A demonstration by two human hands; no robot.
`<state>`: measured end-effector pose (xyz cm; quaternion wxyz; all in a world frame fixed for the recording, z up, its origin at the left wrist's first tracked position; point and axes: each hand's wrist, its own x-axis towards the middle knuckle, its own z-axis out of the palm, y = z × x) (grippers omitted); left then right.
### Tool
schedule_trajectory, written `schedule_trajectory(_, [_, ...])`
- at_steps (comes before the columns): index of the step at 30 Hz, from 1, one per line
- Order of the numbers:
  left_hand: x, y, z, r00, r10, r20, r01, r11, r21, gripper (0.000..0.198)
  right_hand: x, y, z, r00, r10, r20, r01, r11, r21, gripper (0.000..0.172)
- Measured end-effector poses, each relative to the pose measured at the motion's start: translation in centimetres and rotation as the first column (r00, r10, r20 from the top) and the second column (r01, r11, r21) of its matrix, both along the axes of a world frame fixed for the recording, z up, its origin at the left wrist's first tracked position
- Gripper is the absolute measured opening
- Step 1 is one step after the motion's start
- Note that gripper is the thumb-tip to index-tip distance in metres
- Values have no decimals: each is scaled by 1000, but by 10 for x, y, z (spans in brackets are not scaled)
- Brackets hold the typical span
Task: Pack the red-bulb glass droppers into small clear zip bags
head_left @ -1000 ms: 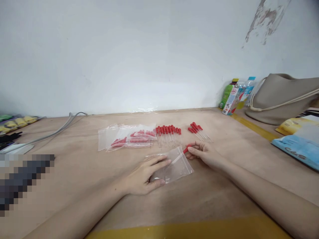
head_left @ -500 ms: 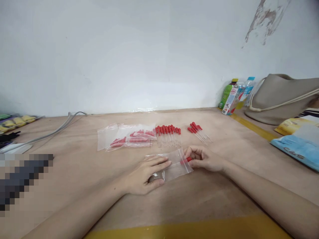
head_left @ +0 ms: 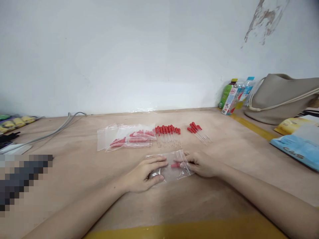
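A clear zip bag (head_left: pixel 169 176) lies flat on the table in front of me. My left hand (head_left: pixel 146 172) rests on its left part, fingers stretched out and pressing it down. Thumb and fingers of my right hand (head_left: pixel 201 164) reach in through the bag's right-hand opening, closed round the red bulb of a dropper (head_left: pixel 175 165). The dropper's thin stem is hard to see through the plastic. Behind the bag lies a row of red-topped droppers (head_left: pixel 167 130), with a smaller group of droppers (head_left: pixel 194 127) to its right.
Filled zip bags (head_left: pixel 124 142) overlap at the back left, touching the row of droppers. Bottles (head_left: pixel 230 98) and a grey bag (head_left: pixel 279 96) stand at the back right. A blue packet (head_left: pixel 296 151) lies at the right edge. A grey cable (head_left: pixel 57 127) crosses the left side.
My right hand has moved left, its fingertips now inside the bag, pushing the dropper deeper in. The left hand has stayed nearly still on the bag.
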<state>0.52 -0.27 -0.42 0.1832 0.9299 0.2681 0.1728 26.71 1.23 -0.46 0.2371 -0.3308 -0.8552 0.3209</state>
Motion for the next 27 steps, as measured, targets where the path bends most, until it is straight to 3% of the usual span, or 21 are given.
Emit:
schedule_trajectory(2, [0, 0, -1, 1000, -3, -7, 3, 1000, 4, 44, 3, 2, 2, 998, -41, 36, 39, 998, 48, 25])
schedule_trajectory(4, [-1, 0, -2, 1000, 7, 6, -7, 1000, 14, 44, 14, 10, 2, 965, -257, 47, 250, 960, 125, 22])
schedule_trajectory(5, [-1, 0, -2, 1000, 16, 25, -17, 1000, 25, 44, 21, 16, 2, 906, -421, 42, 407, 894, 189, 20])
schedule_trajectory(8, [0, 0, -1, 993, 27, 114, -35, 997, 67, 40, 46, 35, -2, 620, -784, -13, 735, 575, 359, 18])
schedule_trajectory(10, [1, 0, 0, 987, 22, 158, -36, 996, 83, 35, 59, 47, -6, 478, -877, 36, 818, 460, 346, 26])
schedule_trajectory(11, [2, 0, 0, 986, 21, 166, -36, 996, 83, 33, 64, 52, -8, 440, -895, 66, 841, 437, 319, 31])
schedule_trajectory(15, [3, 0, 0, 988, 20, 152, -30, 997, 64, 30, 71, 69, -17, 404, -907, 117, 885, 420, 199, 40])
schedule_trajectory(19, [3, 0, -1, 989, 15, 146, -22, 999, 48, 29, 72, 80, -26, 438, -893, 104, 886, 449, 120, 37])
schedule_trajectory(27, [3, 2, 0, 990, 10, 139, -16, 999, 39, 30, 78, 88, -38, 480, -875, -70, 877, 480, 12, 28])
